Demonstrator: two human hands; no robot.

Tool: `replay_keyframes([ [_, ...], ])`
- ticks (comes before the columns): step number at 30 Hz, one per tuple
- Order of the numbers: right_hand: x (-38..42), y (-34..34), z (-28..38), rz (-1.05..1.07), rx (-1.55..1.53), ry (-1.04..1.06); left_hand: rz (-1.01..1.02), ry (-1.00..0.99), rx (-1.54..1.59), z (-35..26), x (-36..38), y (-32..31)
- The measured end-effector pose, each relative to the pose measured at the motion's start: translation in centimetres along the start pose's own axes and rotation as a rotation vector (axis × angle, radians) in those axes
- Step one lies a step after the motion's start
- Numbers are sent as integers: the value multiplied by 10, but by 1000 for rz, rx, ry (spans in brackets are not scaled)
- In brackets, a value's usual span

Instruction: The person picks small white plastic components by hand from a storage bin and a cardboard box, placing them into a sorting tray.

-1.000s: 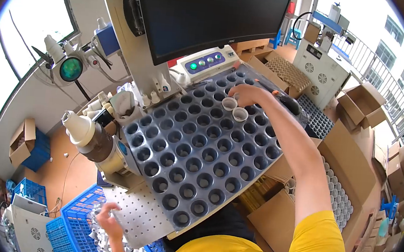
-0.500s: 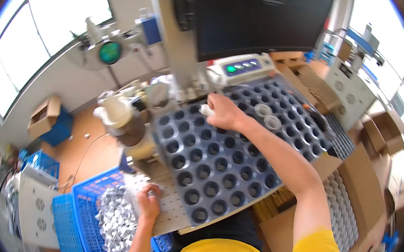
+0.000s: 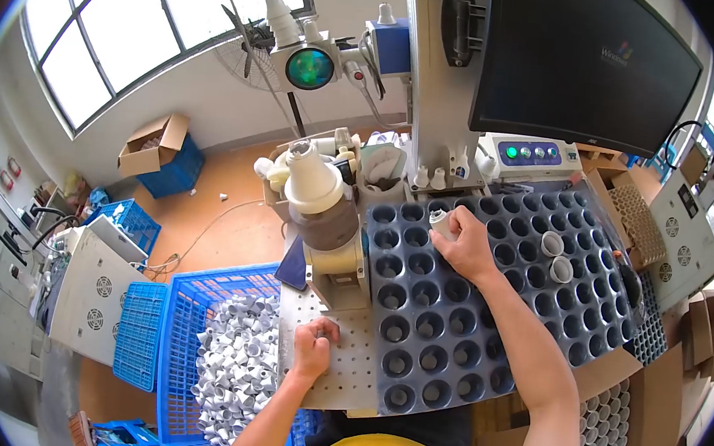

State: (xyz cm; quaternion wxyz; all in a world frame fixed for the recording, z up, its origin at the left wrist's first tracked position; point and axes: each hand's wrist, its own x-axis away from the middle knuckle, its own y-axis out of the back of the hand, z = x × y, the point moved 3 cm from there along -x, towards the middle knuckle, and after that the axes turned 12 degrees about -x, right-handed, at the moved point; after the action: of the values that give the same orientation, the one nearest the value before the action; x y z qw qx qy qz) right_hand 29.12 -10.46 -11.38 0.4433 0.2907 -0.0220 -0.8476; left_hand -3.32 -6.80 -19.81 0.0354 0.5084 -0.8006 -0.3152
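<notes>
Across the glossy black tray of round wells [image 3: 417,378]: short white plastic cylinder [image 3: 439,221] pinched in the right hand [image 3: 471,247], just left of the fingertips, roughly upright, wells close around. Left hand [image 3: 313,352] farther off, fingers curled, contents unclear, by perforated silver metal plate [image 3: 354,362].

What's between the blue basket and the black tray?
The head view shows a metal plate full of holes there, with the left hand over it and a machine at its far end.
</notes>
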Motion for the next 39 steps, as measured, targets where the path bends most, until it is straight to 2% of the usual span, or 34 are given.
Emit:
replay_keyframes([
  [39,1,3,2,21,-11,-9,-9,14,57,3,1,0],
])
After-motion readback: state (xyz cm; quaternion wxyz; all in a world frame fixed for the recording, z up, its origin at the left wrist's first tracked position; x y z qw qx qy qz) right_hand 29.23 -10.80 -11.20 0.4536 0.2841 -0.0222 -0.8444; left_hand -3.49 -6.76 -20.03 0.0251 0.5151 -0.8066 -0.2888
